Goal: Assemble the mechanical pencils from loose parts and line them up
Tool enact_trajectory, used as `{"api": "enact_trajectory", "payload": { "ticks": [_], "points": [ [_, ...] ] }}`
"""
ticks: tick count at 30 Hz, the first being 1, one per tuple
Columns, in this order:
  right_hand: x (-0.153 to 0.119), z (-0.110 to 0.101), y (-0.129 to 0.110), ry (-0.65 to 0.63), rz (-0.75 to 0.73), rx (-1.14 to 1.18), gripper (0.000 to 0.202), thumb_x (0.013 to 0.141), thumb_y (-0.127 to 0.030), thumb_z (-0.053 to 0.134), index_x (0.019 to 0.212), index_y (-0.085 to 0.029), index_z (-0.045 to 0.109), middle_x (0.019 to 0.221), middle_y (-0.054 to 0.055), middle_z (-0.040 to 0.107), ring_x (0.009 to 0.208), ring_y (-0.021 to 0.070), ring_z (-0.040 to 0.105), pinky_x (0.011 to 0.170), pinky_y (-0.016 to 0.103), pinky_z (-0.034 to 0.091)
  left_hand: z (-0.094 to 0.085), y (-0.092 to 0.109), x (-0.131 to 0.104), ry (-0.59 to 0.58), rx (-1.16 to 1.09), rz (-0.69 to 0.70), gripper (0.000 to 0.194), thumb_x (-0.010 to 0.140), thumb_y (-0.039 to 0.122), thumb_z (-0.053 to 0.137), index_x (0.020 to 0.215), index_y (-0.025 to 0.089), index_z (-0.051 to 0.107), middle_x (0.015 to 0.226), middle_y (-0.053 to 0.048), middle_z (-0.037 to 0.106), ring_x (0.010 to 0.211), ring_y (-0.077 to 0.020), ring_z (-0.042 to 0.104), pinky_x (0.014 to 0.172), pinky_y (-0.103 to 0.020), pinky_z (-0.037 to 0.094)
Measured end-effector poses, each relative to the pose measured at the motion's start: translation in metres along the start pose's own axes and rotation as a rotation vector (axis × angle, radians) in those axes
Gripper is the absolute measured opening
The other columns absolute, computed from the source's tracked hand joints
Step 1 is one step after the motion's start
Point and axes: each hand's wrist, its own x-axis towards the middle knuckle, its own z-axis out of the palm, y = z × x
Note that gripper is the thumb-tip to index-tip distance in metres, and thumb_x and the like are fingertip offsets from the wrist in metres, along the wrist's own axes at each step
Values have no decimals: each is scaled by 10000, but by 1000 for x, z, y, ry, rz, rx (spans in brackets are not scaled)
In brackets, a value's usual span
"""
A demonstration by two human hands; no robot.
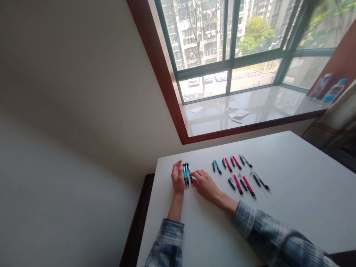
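Observation:
Three black-and-teal pens [187, 176] lie side by side near the left end of the white table [208, 230], tips toward me. My left hand [178, 177] rests along their left side, fingers extended and lightly bent, holding nothing. From the right, my right hand [205, 185] reaches to the rightmost pen; its fingertips are at that pen's side, with thumb and fingers apart. Farther right lie disassembled pens in two rows: a teal barrel [218, 167], several pink barrels [228, 164], clear barrels [247, 161], and black grips [231, 183] with thin refills beside them.
Behind the table is a window [229, 70] with a brown frame [183, 137]. On its sill lie a crumpled cloth or paper [237, 114] and plastic bottles [335, 91]. A curtain [322, 126] hangs at right; a wall [83, 111] stands at left.

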Motion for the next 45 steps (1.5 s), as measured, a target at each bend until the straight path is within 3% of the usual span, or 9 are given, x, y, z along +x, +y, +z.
{"api": "enact_trajectory", "payload": {
  "ticks": [5,8,12,15,19,26,33,36,45],
  "points": [
    [14,-45,28,89,2,-15,243,968,-48,569,1041,-203,740,1034,69,749,988,217,634,929,333,499,6,32,-20,23,258,312,170,959,259,558,1045,196,691,1087,-77,696,1086,-236,650,1039,-408,495],
    [27,-82,62,106,58,-66,200,970,-93,615,1016,-202,777,1001,72,775,964,221,663,894,324,502,28,46,-40,-122,355,429,181,957,187,548,1054,223,697,1070,-64,696,1082,-228,643,1046,-409,496],
    [44,-125,96,-126,-11,-115,127,928,-163,700,926,-206,820,914,50,807,855,213,720,833,299,505,73,46,-56,-372,455,345,403,903,138,591,1284,258,648,1203,-76,661,1096,-231,649,979,-383,544],
    [51,-141,105,-170,5,-106,121,904,-164,722,919,-211,833,899,42,820,838,207,746,795,271,510,99,37,-58,-374,534,245,402,885,147,614,1275,239,654,1182,-83,650,1044,-229,668,946,-369,556],
    [51,-142,111,-204,-11,-118,120,893,-174,731,920,-211,841,906,49,824,850,213,756,802,268,517,114,29,-58,-362,629,208,355,898,217,634,1251,217,670,1160,-96,651,1043,-247,666,966,-382,543],
    [47,-136,128,-259,11,-158,118,882,-185,741,928,-215,846,920,57,822,853,217,746,793,266,507,124,25,-61,-381,713,195,276,934,233,585,1180,188,702,1092,-107,662,1044,-257,651,997,-400,514],
    [45,-129,131,-293,24,-202,128,884,-207,740,948,-233,848,928,53,817,869,214,734,793,262,502,122,27,-62,-364,675,187,332,913,152,567,1211,232,691,1084,-76,666,994,-228,653,933,-349,512],
    [43,-128,131,-302,32,-208,134,871,-200,747,955,-237,845,928,54,816,879,218,734,792,265,504,120,28,-62,-365,653,180,306,922,128,534,1136,245,719,1035,-68,659,947,-222,653,888,-341,511],
    [42,-126,126,-298,43,-213,126,874,-179,725,914,-230,834,899,65,811,900,225,738,822,271,510,120,25,-63,-334,653,259,107,926,262,634,1003,241,705,945,-65,647,858,-233,619,845,-363,501]
  ]
}}
